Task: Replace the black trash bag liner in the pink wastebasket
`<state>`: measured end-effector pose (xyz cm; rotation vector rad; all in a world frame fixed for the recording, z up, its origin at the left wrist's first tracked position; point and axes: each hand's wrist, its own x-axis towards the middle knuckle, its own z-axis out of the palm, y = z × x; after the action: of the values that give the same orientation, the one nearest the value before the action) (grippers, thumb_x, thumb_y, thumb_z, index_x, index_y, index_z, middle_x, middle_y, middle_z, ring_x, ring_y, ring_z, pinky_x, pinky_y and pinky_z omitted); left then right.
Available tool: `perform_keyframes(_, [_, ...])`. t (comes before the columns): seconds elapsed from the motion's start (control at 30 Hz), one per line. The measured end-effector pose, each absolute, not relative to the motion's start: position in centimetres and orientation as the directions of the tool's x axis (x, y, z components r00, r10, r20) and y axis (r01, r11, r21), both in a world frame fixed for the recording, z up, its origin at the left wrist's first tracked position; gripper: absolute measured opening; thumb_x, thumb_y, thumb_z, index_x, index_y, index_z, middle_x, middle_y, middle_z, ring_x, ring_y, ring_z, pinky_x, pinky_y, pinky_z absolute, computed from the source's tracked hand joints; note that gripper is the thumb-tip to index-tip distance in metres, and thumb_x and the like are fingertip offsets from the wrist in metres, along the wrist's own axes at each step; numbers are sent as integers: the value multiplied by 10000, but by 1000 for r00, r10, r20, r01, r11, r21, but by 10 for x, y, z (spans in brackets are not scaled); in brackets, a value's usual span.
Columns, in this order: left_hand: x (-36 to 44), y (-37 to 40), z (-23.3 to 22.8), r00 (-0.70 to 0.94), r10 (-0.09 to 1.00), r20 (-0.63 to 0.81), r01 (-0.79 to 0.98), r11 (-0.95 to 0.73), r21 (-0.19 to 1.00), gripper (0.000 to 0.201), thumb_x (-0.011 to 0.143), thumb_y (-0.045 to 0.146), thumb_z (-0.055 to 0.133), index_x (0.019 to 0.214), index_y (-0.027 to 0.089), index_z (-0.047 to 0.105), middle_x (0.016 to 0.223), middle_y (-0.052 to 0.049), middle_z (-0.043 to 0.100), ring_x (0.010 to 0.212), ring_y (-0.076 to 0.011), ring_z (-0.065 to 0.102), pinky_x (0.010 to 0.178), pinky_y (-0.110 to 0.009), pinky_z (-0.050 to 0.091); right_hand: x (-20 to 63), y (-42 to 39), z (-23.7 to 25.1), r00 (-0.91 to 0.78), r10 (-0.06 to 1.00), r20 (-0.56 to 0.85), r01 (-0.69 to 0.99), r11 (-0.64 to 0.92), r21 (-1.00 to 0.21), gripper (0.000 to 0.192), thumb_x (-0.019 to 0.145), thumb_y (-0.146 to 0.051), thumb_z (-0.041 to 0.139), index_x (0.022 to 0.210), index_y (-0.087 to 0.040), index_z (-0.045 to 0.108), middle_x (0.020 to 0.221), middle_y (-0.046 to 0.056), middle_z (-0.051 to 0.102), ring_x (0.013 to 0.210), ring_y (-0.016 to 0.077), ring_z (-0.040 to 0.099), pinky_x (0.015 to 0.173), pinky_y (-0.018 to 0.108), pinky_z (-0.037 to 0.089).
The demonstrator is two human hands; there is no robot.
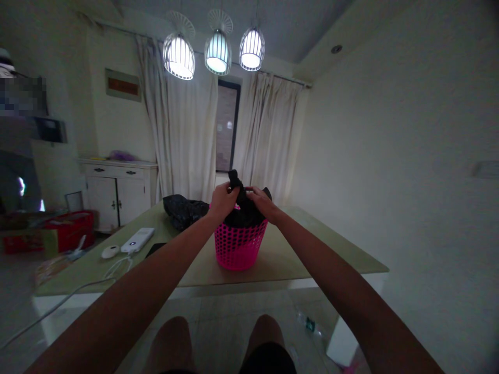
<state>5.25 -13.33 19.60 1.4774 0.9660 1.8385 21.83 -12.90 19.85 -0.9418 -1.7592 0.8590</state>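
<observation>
A bright pink basket (238, 249) with round holes stands upright on the green-topped table (307, 249). Black plastic of a garbage bag (249, 214) fills it and rises above its rim. My left hand (224, 201) pinches a bunched, twisted end of the bag over the basket's left side. On the right, my right hand (264, 201) has its fingers closed on the same black plastic, close to the left hand. The fingertips of both hands are partly hidden by the bag.
Another crumpled black plastic bag (183, 210) lies left of the basket. Further left are a white power bank (138, 240) with a cable, a small round white object (110, 252) and a flat black object (155, 249). A plastic bottle (310, 324) lies on the floor.
</observation>
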Motion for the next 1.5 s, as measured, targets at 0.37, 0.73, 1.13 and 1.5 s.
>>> perform_keyframes(0.37, [65, -110, 178, -246, 927, 282, -215, -336, 917, 134, 770, 270, 767, 857, 209, 686, 599, 18, 570, 556, -187, 584, 564, -287, 473, 230, -141, 206, -468, 716, 517, 510, 697, -504, 1052, 841, -470, 863, 1722, -237, 340, 1327, 95, 718, 1192, 275, 712, 1139, 459, 527])
perform_keyframes(0.73, [78, -116, 182, -220, 924, 314, -224, -361, 905, 132, 865, 199, 746, 792, 226, 640, 652, 2, 581, 608, -188, 562, 618, -301, 467, 209, -156, 196, -383, 812, 440, 909, 415, 25, 802, 1012, -176, 471, 1772, -175, 214, 1373, 277, 712, 1173, 443, 754, 1003, 585, 588])
perform_keyframes(1.13, [55, -122, 172, 47, 637, 770, 421, -711, 563, 135, 941, 306, 715, 1001, 225, 624, 967, -50, 671, 951, -258, 683, 928, -406, 558, 237, -107, 207, -510, 749, 424, 676, 653, -341, 152, 757, -33, 637, 845, -107, 736, 933, 76, 712, 983, 218, 645, 921, 301, 502])
perform_keyframes(1.5, [54, -109, 178, -119, 749, 652, 329, -590, 738, 160, 937, 345, 706, 959, 190, 739, 1055, -149, 802, 1083, -341, 737, 1030, -477, 535, 237, -107, 189, -300, 793, 531, 380, 610, -696, 644, 677, -247, 821, 1273, -180, 589, 914, -14, 676, 831, 173, 635, 777, 286, 487])
